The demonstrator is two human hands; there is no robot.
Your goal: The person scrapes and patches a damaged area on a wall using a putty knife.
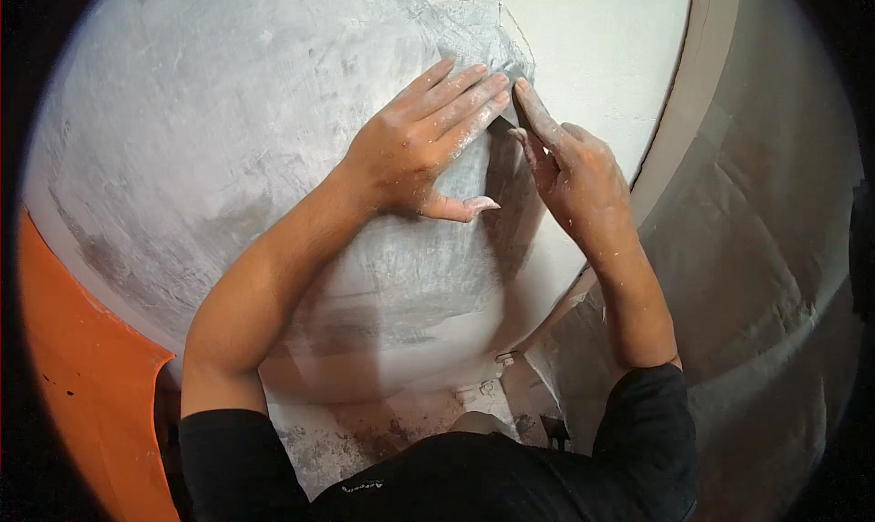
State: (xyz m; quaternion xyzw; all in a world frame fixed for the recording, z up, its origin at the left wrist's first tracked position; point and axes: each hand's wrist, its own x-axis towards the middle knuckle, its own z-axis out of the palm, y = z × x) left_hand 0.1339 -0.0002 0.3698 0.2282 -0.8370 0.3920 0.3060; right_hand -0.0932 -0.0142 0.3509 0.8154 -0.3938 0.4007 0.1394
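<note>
A large pale surface (pixel 602 57) with rounded-looking edges stands before me, much of it covered by a streaky grey coating (pixel 273 94). My left hand (pixel 424 139) lies flat near the upper middle of that coating, fingers stretched out and thumb apart, dusted white. Close beside its fingertips, my right hand (pixel 574 162) pinches a thin dark piece (pixel 521 112), index finger extended along it and thumb below. Most of this piece is hidden by the fingers, so its kind cannot be made out. The fingertips of both hands are near the coating's upper right border.
An orange sheet (pixel 91 385) hangs at the left. Crumpled greyish sheeting (pixel 738 249) covers the right side, beyond a pale edge strip (pixel 697 85). Below the surface, the floor (pixel 319 440) is spotted and stained. Thin drawn lines cross the pale area at the upper right.
</note>
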